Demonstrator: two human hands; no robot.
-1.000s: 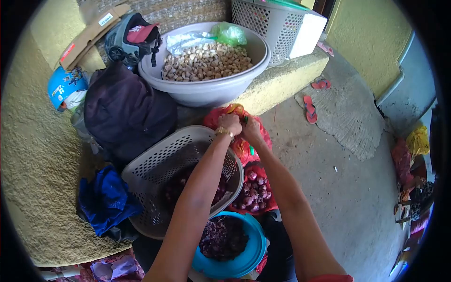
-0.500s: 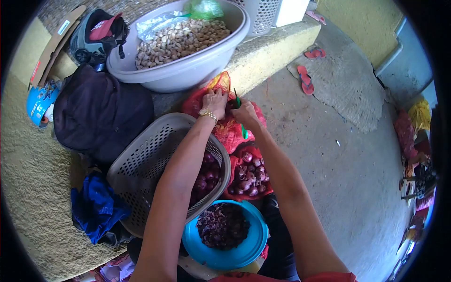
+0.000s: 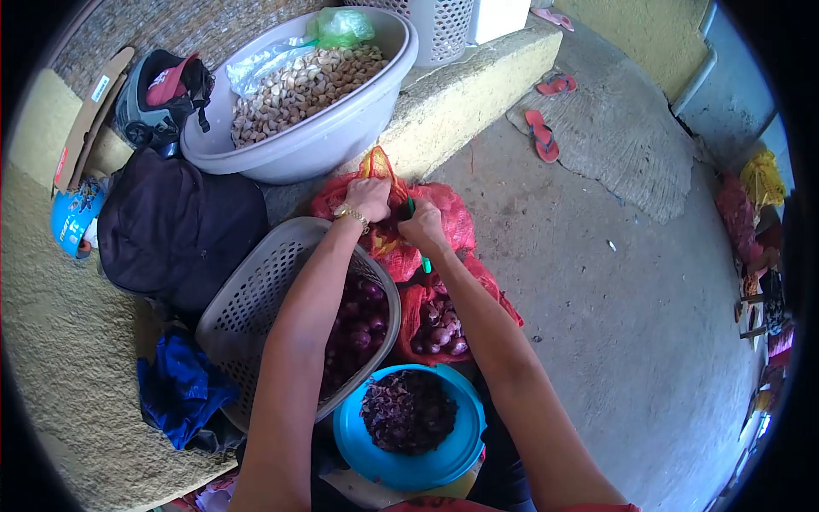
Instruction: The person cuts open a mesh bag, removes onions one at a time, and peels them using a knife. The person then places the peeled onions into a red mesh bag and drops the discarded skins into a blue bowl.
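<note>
Beyond the basket, my left hand (image 3: 369,200), with a gold watch at its wrist, has its fingers closed on the red mesh sack (image 3: 445,209). Close beside it, my right hand (image 3: 423,227) is wrapped round a green-handled knife (image 3: 426,264), whose blade side is mostly hidden against the netting. A second mesh sack, lying open nearer to me, shows red onions (image 3: 439,328). More onions (image 3: 358,324) fill the right part of the grey perforated basket (image 3: 256,294) under my left forearm. A blue basin (image 3: 465,444) with dark onion peelings (image 3: 408,411) sits between my legs.
A large pale tub (image 3: 294,149) of garlic-like cloves (image 3: 303,94) stands at the back left beside a concrete ledge (image 3: 478,102). A black bag (image 3: 183,226) and blue cloth (image 3: 183,384) lie left. Red flip-flops (image 3: 543,136) are on the floor (image 3: 589,299) at right.
The view has shifted a little, and both hands stay at the mesh sack. Its netting now stands higher above my left hand, and the nearer sack's red edge spreads further right.
</note>
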